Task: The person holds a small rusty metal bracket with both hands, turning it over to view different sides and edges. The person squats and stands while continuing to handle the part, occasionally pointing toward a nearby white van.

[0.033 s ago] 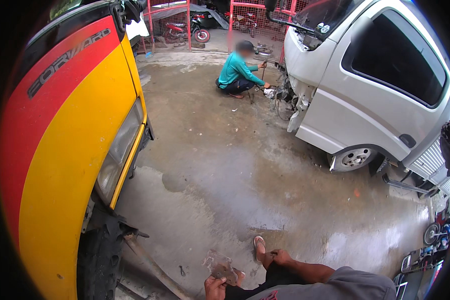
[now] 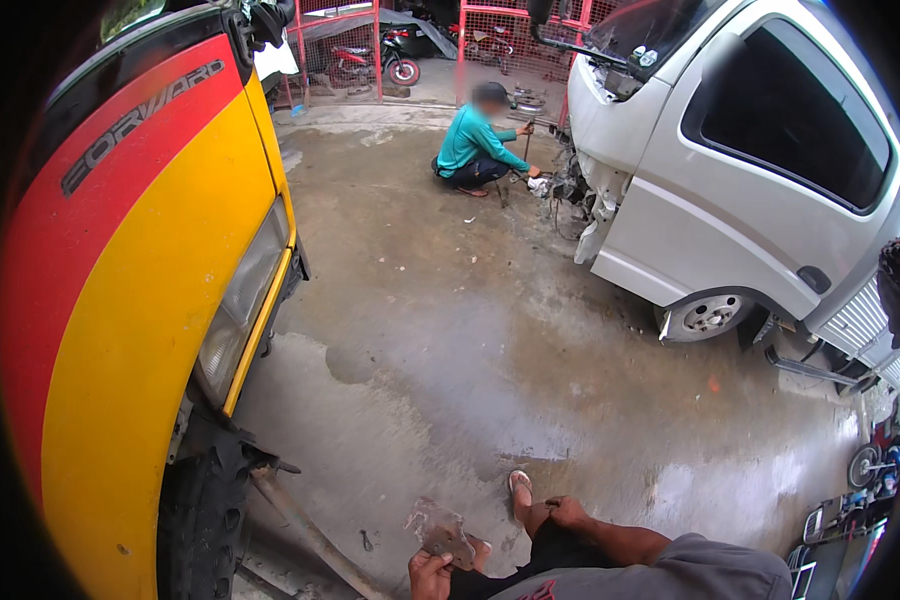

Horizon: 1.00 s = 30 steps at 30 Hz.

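Note:
Low in the picture my left hand (image 2: pixel 430 577) pinches a flat, irregular brown plate (image 2: pixel 442 537) by its near edge. The plate has small holes and a paler, ragged far part, and it is held out over the concrete floor beside my foot. My right hand (image 2: pixel 570 513) is closed and rests by my bent knee. Whatever it may hold is too small to make out. Below the two hands are my dark shorts (image 2: pixel 560 548), and just past the knee a sandalled foot (image 2: pixel 520 484) stands on the floor.
On the left stands a yellow and red truck cab (image 2: pixel 145 290), with a rusty bar (image 2: pixel 305 530) below it. A white truck cab (image 2: pixel 740 190) with its front opened up fills the right. A person in a teal top (image 2: pixel 473 140) squats at its front. Red mesh gates (image 2: pixel 340 50) lie behind.

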### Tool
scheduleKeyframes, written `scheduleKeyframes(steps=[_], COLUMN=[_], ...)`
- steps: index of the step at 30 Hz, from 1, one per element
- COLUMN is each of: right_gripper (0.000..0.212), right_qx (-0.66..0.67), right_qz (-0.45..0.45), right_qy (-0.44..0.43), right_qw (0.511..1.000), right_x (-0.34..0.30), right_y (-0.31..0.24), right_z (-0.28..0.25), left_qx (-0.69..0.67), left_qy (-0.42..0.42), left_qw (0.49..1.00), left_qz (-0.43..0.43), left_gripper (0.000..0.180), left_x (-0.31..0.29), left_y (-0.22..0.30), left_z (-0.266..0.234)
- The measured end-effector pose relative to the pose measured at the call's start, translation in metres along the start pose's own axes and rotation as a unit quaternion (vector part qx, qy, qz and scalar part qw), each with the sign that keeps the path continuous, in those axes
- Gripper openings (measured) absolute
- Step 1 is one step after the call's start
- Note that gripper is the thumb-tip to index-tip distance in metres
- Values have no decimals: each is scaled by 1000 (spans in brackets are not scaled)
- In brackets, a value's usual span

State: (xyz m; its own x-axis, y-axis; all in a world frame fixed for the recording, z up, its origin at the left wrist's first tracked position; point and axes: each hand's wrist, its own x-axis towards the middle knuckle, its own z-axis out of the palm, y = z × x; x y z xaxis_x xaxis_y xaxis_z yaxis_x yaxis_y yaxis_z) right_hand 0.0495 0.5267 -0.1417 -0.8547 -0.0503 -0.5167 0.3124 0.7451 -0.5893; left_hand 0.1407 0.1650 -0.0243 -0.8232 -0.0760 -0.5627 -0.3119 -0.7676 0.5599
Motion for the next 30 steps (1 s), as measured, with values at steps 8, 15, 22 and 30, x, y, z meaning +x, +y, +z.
scheduleKeyframes(steps=[8, 15, 22, 30], right_gripper=[47, 28, 16, 31], right_qx=[414, 542, 663, 683], right_qz=[261, 296, 296, 354], right_qy=[-20, -49, -56, 90], right_qw=[872, 785, 686, 632], right_x=[-41, -97, -146, -234], right_y=[23, 49, 94, 122], right_z=[-17, -17, 3, 32], left_qx=[1, -32, -1, 67], left_qy=[-15, -14, -36, -97], left_qw=[1000, 999, 999, 993], left_qz=[-2, 16, 17, -20], left_gripper=[33, 28, 32, 35], left_x=[-55, -83, -104, -121], left_y=[33, 25, 22, 27], left_z=[14, 8, 23, 60])
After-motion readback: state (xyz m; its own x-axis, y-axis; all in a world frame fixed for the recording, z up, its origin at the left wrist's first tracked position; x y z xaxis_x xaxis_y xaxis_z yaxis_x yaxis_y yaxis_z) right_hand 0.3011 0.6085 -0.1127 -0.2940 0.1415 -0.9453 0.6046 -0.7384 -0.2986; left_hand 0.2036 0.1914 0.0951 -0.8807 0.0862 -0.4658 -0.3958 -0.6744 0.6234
